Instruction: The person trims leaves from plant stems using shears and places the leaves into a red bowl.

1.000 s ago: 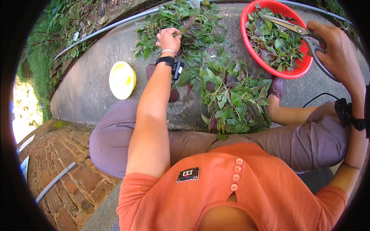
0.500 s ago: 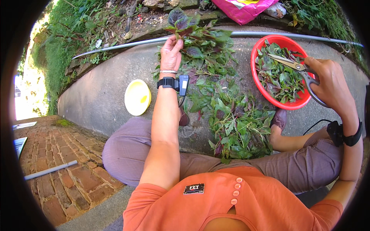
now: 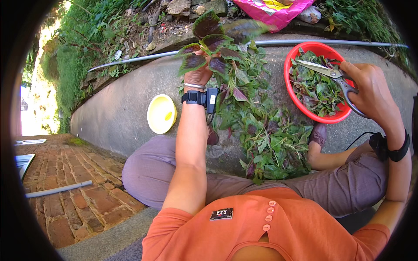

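Left hand [image 3: 199,74] pinches a leafy sprig [image 3: 213,48] upright; right hand [image 3: 370,93], gripping scissors [image 3: 331,76] over the red basin [image 3: 291,65], lies well right.

A single head-worn fisheye view looks steeply down from close above the seated person's orange shirt [image 3: 278,230]. It faces the far grey concrete ledge [image 3: 126,113], whose edges bend toward the dark round rim.
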Motion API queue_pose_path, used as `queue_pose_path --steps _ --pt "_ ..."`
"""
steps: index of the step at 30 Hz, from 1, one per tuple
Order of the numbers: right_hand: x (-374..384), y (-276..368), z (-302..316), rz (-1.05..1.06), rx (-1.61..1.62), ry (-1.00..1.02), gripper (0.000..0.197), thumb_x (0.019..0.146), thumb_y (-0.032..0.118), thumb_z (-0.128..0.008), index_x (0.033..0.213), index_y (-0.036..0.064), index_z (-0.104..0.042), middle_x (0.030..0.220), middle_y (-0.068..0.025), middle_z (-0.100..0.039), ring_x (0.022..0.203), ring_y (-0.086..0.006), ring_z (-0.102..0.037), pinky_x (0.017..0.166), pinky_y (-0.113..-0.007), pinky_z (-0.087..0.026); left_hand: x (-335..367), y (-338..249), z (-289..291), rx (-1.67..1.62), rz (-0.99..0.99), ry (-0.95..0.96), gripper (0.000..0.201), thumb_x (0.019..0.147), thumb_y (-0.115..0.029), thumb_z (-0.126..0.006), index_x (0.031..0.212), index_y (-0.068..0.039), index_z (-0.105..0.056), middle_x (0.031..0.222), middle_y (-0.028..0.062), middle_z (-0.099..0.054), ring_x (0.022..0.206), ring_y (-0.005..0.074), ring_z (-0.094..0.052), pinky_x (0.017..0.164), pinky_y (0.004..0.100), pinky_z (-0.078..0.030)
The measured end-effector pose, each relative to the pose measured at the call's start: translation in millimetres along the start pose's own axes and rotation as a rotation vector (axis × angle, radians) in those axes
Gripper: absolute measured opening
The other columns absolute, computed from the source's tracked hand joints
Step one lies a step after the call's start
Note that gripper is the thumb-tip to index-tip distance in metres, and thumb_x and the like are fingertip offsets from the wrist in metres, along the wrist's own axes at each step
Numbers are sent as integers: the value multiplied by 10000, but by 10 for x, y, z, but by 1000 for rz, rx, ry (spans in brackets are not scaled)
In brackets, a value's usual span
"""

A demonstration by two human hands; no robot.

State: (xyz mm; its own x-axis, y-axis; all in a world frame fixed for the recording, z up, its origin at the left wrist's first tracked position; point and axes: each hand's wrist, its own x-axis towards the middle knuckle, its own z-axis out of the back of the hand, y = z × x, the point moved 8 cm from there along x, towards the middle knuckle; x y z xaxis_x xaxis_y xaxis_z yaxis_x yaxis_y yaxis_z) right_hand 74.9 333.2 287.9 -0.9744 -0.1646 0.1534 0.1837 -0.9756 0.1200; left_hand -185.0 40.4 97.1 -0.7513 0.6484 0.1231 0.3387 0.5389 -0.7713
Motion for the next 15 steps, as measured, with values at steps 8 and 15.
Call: queue_pose_path --steps 8,15 --pt "-19 223 185 120 -20 -175 467 606 -13 -658 1068 -24 -591 800 -217 -610 738 -440 -576 668 -488 -460 -63 128 -202 -1 82 -105 298 821 81 -707 1022 -131 -645 1010 36 -658 982 208 -646 930 396 -494" --pt "-52 53 245 -138 518 -203 434 714 73 -778 1103 -28 -614 795 -82 -620 706 -139 -588 647 -294 -463 -33 209 -488 455 -83 42 255 831 57 -688 1037 -79 -621 985 50 -656 930 206 -634 891 367 -505"
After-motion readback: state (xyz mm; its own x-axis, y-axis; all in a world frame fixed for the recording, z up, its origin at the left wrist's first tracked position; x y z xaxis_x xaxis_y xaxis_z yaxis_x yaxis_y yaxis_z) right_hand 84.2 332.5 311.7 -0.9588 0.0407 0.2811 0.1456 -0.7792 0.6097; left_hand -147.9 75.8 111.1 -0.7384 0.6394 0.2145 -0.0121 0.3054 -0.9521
